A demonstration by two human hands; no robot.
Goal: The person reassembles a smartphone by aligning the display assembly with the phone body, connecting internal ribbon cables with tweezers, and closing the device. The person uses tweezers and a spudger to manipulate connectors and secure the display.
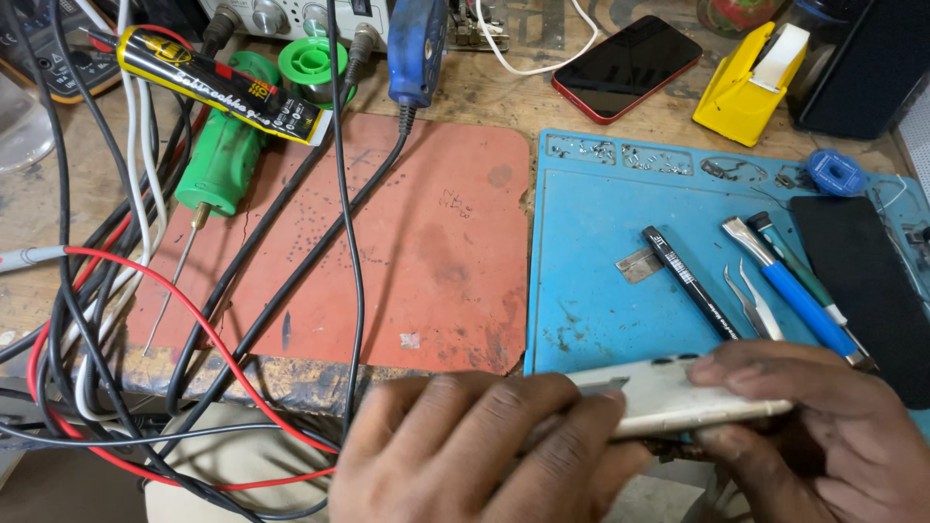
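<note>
Both hands grip a white phone at the near edge of the blue mat.

The left hand (484,450) and right hand (814,426) close around the white phone (668,392), held over the near edge of the blue mat (591,252); tweezers (754,302) and a blue-handled tool (790,291) lie just beyond.

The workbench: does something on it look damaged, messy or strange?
Yes. The red mat is stained, scuffed and speckled with dark marks. Tangled cables sprawl over its left edge. Both hands hold a white phone edge-on.
</note>
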